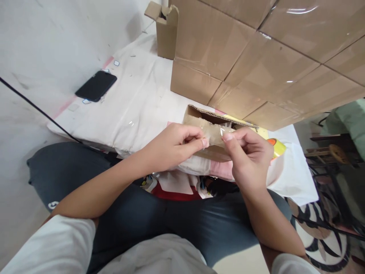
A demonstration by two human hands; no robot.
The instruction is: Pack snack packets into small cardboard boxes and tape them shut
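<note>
Both of my hands are pinched at the near side of a small open cardboard box (215, 154) on the covered table. Between them stretches a shiny, see-through strip of packing tape (213, 134). My left hand (178, 146) grips its left end between thumb and index finger. At the other end, my right hand (251, 154) does the same, thumb on top. The strip lies over the box's opening, and whether it sticks to the cardboard I cannot tell. Just right of my right hand is a yellow tape roll (278, 148) with an orange core, partly hidden.
A stack of taped cardboard boxes (211, 42) stands behind the small box. Another open box (165, 38) is beside the stack, near the wall. A black phone (96, 86) lies at the left on the white table cover (137, 99). A thin black cord (37, 108) crosses the left side.
</note>
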